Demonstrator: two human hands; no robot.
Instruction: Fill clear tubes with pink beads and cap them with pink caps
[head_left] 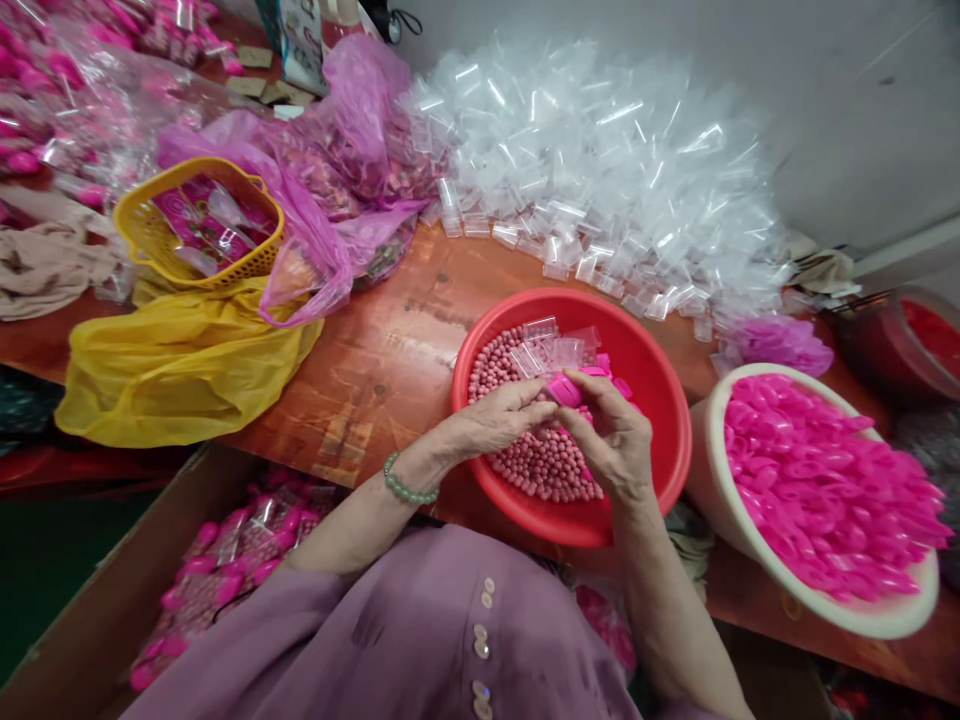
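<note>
Over the red basin (664, 390), my left hand (506, 415) and my right hand (619, 430) meet at a bright pink plastic cap (564, 390). Fingers of both hands are closed on it, and part of it is hidden behind them. Beneath them the basin holds many small dusty-pink beads (544, 468). Several clear plastic tubes (566, 352) lie on the beads near the far side. More bright pink pieces show behind my right fingers, partly covered.
Clear tubes (592, 170) form a big heap against the wall. At right stands a white bucket (709, 450) of pink plastic parts (825, 480). A yellow basket (202, 275), a yellow bag (187, 370) and pink bags (367, 110) lie left. Filled tubes (247, 550) sit in a box below.
</note>
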